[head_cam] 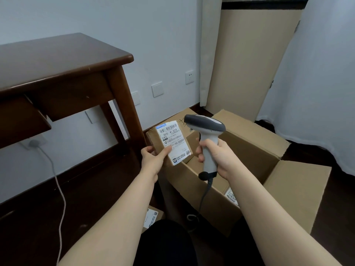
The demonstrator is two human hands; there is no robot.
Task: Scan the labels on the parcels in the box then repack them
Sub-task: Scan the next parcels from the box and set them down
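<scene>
The left hand (153,158) is closed on one parcel (169,143), thumb lying across the lower edge of its white label (174,143) and fingers curled behind the left side, holding it up with the label facing the camera, above the near left corner of the box (240,169). The right hand (215,156) is wrapped tight around the grey grip of one scanner (205,135), whose dark head sits level with the top of the parcel, just beside it to the right; whether the forefinger presses the trigger cannot be told. A dark cord (204,194) hangs from the butt of the grip down the front of the box. The box stands open on the dark floor, flaps spread, and inside it one more labelled parcel (231,196) shows at the near wall, partly hidden by the right forearm. A third parcel (153,217) lies on the floor outside the box, near the person's knee. That makes three parcels in view, one scanner and one open box. To the left stands one brown desk (57,60), and a pale cable (59,192) runs from a wall plug down across the floor.
</scene>
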